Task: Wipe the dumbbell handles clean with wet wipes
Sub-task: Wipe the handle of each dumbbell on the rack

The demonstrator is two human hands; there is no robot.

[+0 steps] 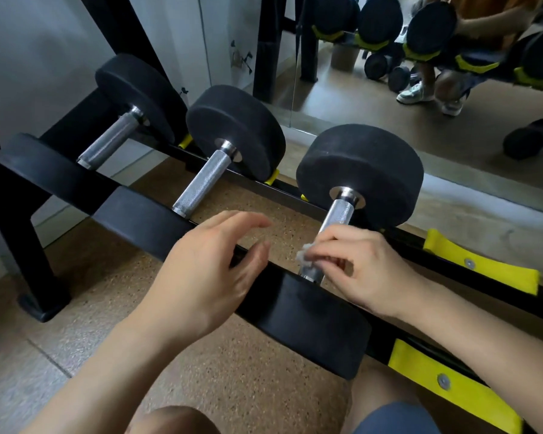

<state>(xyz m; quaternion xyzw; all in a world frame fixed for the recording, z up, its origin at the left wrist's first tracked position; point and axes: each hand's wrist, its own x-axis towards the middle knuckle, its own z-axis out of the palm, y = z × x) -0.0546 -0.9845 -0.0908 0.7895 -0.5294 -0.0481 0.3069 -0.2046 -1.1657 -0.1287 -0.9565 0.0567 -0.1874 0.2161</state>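
Observation:
Three black dumbbells with knurled steel handles lie side by side on a low black rack (298, 198). My right hand (361, 270) pinches a small crumpled white wet wipe (304, 256) against the near end of the right dumbbell's handle (339, 214). My left hand (210, 270) hovers with relaxed, spread fingers above the near weight head of that dumbbell (311, 314), holding nothing. The middle handle (203, 180) and the left handle (110, 140) are bare.
Yellow cradle pads (480, 264) sit on the rack rails to the right. A wall mirror (420, 89) behind the rack reflects more dumbbells and a crouching person. A black rack leg (29, 277) stands at left on the cork floor. My knees are at the bottom edge.

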